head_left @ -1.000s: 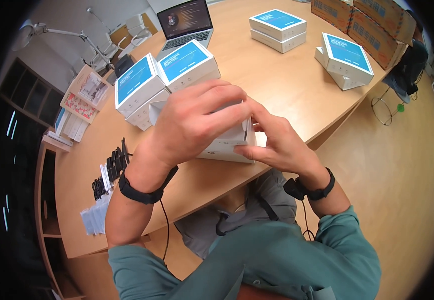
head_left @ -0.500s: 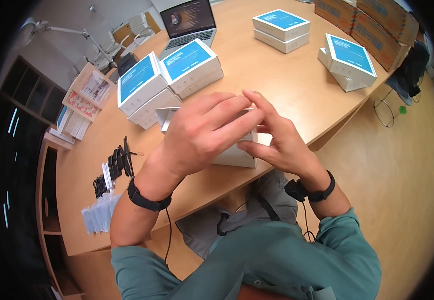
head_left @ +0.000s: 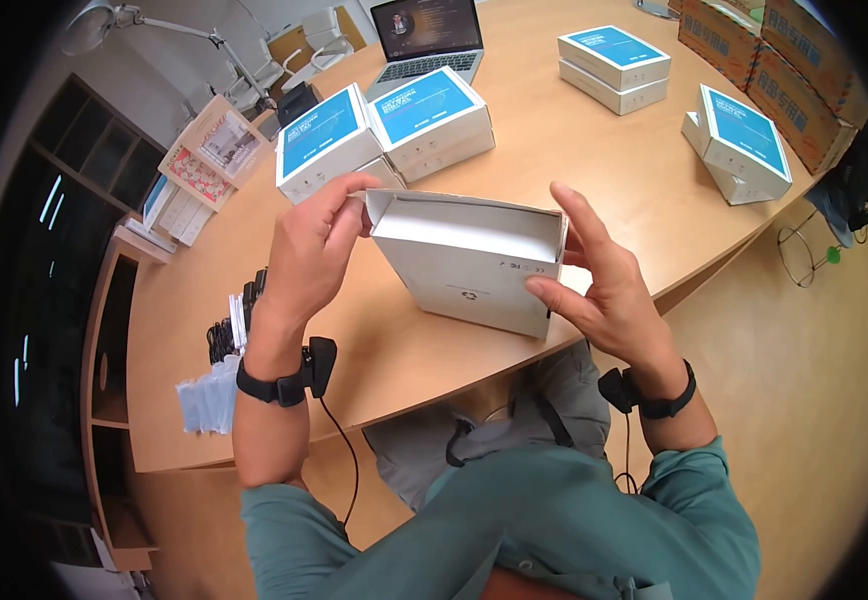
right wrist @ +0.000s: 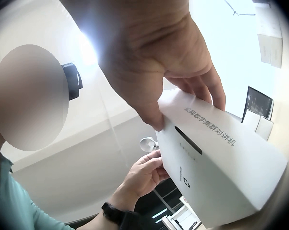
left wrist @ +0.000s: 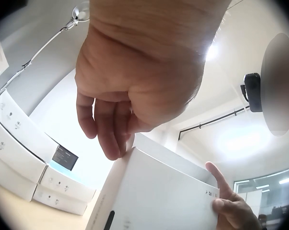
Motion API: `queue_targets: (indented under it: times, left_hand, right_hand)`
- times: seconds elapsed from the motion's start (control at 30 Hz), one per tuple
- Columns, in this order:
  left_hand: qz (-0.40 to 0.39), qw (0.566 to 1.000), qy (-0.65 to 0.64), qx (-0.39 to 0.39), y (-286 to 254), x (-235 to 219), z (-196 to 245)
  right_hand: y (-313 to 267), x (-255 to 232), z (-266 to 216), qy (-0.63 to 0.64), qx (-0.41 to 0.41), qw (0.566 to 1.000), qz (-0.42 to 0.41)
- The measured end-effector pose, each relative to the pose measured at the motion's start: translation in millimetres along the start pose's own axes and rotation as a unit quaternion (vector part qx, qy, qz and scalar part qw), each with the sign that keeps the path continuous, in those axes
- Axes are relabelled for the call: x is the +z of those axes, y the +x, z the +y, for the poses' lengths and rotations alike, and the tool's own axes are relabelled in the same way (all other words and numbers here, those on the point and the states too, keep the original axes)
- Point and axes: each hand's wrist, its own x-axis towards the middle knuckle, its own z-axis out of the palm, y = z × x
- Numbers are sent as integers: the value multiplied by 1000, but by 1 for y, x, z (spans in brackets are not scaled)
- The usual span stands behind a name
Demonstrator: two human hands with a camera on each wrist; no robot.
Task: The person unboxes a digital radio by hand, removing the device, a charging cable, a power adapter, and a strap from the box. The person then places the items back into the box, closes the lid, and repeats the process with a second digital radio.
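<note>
A white cardboard box [head_left: 464,285] stands on its narrow side near the front edge of the table, its open top showing a white inside. My left hand [head_left: 309,245] pinches the upper left corner, thumb and fingers at the rim; the left wrist view shows the fingertips right on that corner. At the opposite end, my right hand [head_left: 609,290] holds the box, with the thumb on the broad face and the forefinger pointing up. In the right wrist view, printed characters and a dark slot mark the narrow side of the box [right wrist: 221,158] under this hand.
Stacked white boxes with blue tops [head_left: 319,140] stand just behind, before a laptop [head_left: 429,65]. More such boxes [head_left: 614,65] sit farther right, beside brown cartons [head_left: 804,80]. Black cables [head_left: 220,340] and clear plastic bags [head_left: 207,398] lie at the left.
My left hand has moved left from above the box top to its upper left corner, uncovering the opening. The right hand stays at the right end, its forefinger now raised away from the left hand.
</note>
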Motion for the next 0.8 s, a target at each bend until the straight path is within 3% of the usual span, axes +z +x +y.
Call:
queue_targets:
  times: [0.07, 0.1, 0.17, 0.3, 0.37, 0.4, 0.43, 0.5, 0.57, 0.67, 0.7, 0.77, 0.8]
  left_hand:
    - [1, 999, 33, -30, 3, -1, 6]
    - [1, 999, 32, -28, 3, -2, 8]
    - [-20, 994, 83, 65, 3, -3, 13]
    - [-41, 984, 126, 121, -14, 1, -6]
    - [-58, 993, -7, 103, -22, 4, -20]
    - [-89, 986, -143, 1, -29, 3, -17]
    - [-136, 972, -192, -21, -31, 2, -1]
    - [-164, 975, -135, -69, -42, 0, -5]
    - [-170, 978, -114, -41, -52, 4, 2]
    - [-204, 975, -84, -6, -56, 7, 16]
    - [-236, 969, -74, 3, -57, 7, 21]
    - [-219, 974, -39, 49, -58, 23, 34]
    - [-151, 978, 13, 144, -58, 38, 33]
  right_hand:
    - [1, -2, 3, -93, -91, 992, -10]
    - [1, -2, 2, -94, -91, 991, -9]
    - [1, -2, -1, -94, -96, 991, 11]
    - [0, -11, 0, -121, -84, 989, -31]
    - [0, -15, 1, -118, -138, 982, -55]
    - [-4, -15, 5, -131, -145, 979, -51]
    - [-7, -17, 6, -145, -138, 979, -45]
    - [-8, -21, 7, -84, -141, 984, -76]
    - [-16, -24, 11, -76, -143, 985, -61]
    - [-29, -37, 10, 33, -50, 996, -70]
    - [-33, -45, 10, 27, -50, 996, -66]
    - [-38, -61, 9, -94, -86, 987, -98]
    - [-39, -67, 7, -106, -121, 984, -70]
